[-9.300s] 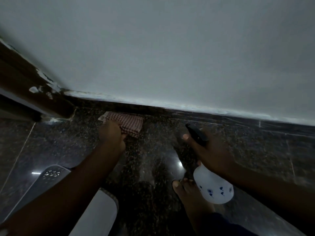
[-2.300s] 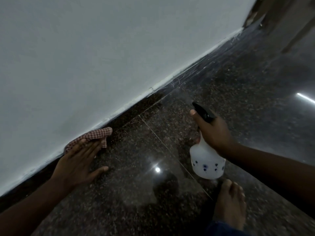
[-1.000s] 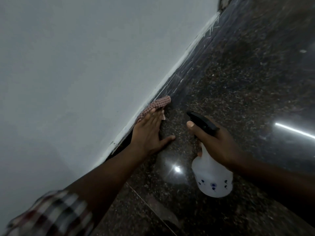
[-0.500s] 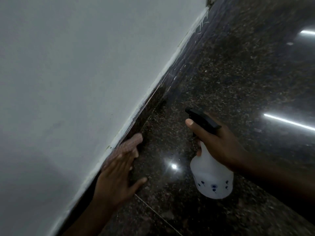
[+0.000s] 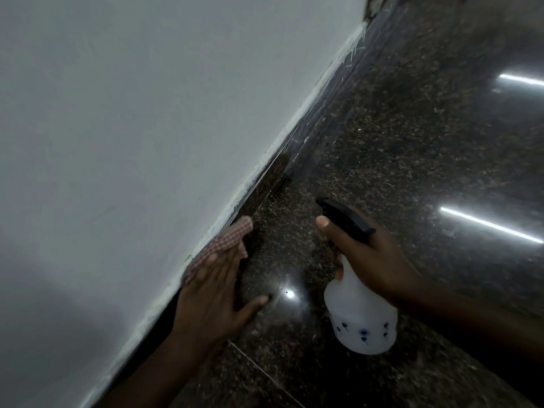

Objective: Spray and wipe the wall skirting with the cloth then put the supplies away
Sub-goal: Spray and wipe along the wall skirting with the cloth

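A: Both hands busy: left hand (image 5: 215, 293) flat, pressing cloth (image 5: 223, 242) on skirting (image 5: 265, 184), centre-left; right hand (image 5: 371, 257) clamped on spray bottle (image 5: 360, 316), centre.
B: Risk: cloth may slide out from under flat fingers, nothing pinching it.

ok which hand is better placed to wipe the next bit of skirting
Left. The left hand already presses the checked cloth flat against the skirting; the right hand is occupied gripping the spray bottle.

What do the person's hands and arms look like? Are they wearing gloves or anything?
No gloves. Both hands, the left hand and the right hand, are bare, with short plain fingernails. No rings, watch or bracelets show. Both forearms are bare too; no sleeve is in view.
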